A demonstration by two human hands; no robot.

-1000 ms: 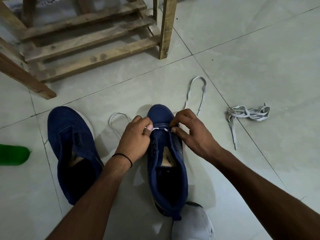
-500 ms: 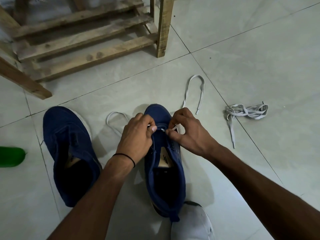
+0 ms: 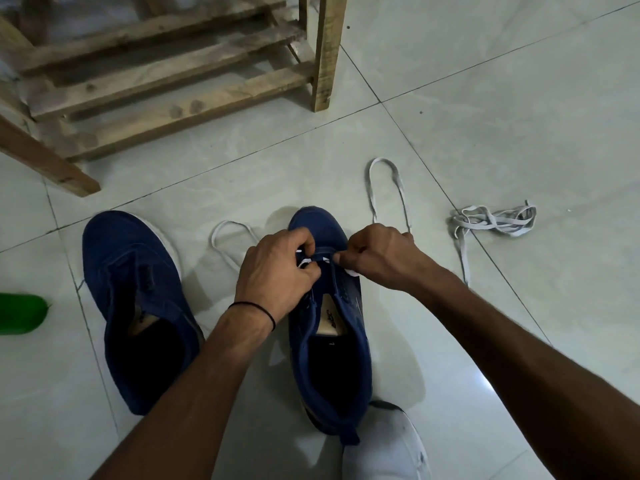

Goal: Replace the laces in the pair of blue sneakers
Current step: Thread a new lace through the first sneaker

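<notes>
Fingers (image 3: 304, 249) pinching 1 lace (image 3: 386, 188), 2 sneakers (image 3: 135, 306), 1 spare lace (image 3: 495, 221)

We see a dim indoor scene with a cool, greenish cast. Soft light comes from about 5 o'clock: a pale glare patch lies on the floor (image 3: 481, 386) tiles there, and faint shadows fall toward 11 o'clock behind the right shoe (image 3: 329, 327) and the left shoe (image 3: 138, 306). The shoe openings read as near-black. Focus is fairly sharp at the centre. Wide-angle distortion bends the tile seams and the rack (image 3: 166, 81) at 11 o'clock, and the corners darken.
</notes>
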